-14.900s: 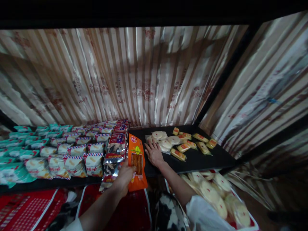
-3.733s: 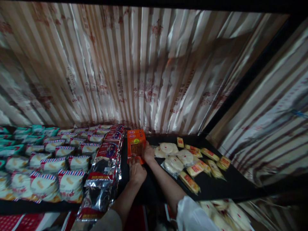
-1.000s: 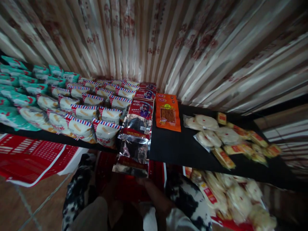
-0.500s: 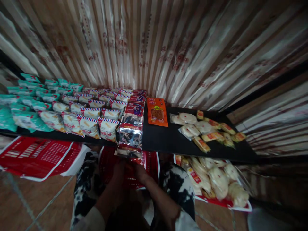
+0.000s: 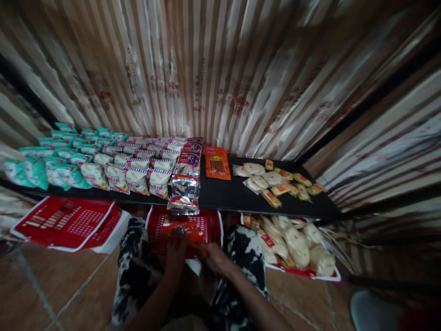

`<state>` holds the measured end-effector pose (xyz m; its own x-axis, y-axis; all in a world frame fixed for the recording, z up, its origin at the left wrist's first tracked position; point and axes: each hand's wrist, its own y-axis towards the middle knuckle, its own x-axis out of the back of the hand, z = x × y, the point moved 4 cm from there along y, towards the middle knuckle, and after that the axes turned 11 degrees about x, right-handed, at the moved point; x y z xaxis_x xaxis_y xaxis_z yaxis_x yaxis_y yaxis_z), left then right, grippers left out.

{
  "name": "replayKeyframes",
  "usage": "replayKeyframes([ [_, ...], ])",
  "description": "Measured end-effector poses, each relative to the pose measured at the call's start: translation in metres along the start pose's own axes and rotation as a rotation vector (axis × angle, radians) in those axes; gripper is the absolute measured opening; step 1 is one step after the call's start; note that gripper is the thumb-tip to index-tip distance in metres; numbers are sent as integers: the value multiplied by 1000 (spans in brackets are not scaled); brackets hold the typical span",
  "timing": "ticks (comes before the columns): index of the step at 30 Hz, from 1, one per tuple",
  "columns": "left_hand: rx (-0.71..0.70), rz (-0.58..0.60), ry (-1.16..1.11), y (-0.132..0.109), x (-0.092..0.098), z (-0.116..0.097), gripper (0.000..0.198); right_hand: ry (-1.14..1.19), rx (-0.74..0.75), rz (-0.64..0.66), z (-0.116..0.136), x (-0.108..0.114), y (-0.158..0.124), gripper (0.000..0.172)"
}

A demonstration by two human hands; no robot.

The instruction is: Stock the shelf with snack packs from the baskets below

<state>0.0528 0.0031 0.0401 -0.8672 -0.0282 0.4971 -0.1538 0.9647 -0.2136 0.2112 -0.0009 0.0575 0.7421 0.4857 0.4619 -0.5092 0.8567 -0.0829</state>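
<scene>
Red plastic baskets are where most of the action is in the head view, so take it as a clock face. Around 7 o'clock sits the middle basket (image 5: pixel 221 227), tucked between the person's knees, with orange packets (image 5: pixel 193 231) inside it, too dim to count. Left hand (image 5: pixel 177 242) is down at 7 o'clock, right over those orange packets, but its fingertips are murky, so can't tell if it's pinching one. Right hand (image 5: pixel 214 257) is at 6, by the basket's near edge, fingers curled in next to the orange stuff; honestly can't tell whether that's an actual grip either. Toward 4 to 5 o'clock there's another basket, the right basket (image 5: pixel 329 277), heaped with pale round packs (image 5: pixel 296 244) in clear wrap. Between 8 and 9 is a third, the left basket (image 5: pixel 74 225), contents unclear. Black shelf (image 5: pixel 220 198) runs across above all three: one orange pouch (image 5: pixel 217 164) lies flat dead centre, maroon packets (image 5: pixel 188 171) overlap in a column just toward 9, then striped-top bags (image 5: pixel 137 180) and teal bags (image 5: pixel 67 176) further out that way. Toward 3 to 4 o'clock, flat white packs (image 5: pixel 254 168) and yellow-wrapped cakes (image 5: pixel 271 198) lie loosely grouped.
</scene>
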Motion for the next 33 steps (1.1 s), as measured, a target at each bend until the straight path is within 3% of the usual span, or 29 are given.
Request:
replayKeyframes([
  [6,-91,18,-101,-25,17,-60,36,77,-73,-69,18,43,-29,26],
  [9,-100,84,-98,-32,17,-86,20,237,-61,-127,29,67,-40,28],
  [11,-138,126,-62,-33,15,-97,17,366,-50,-186,35,80,-45,34],
  [15,-193,211,-12,-31,6,-108,30,539,-53,-385,38,100,-48,43],
  [22,-217,301,-63,-21,-21,-128,43,771,-26,-612,26,123,-47,39],
  [26,-155,245,-74,-6,-39,-139,41,867,-3,-685,21,132,-45,37],
  [29,-136,168,-20,9,-50,-152,40,906,-23,-707,13,134,-42,45],
  [33,-35,156,121,33,-64,-177,43,822,-67,-787,-10,147,-30,63],
])
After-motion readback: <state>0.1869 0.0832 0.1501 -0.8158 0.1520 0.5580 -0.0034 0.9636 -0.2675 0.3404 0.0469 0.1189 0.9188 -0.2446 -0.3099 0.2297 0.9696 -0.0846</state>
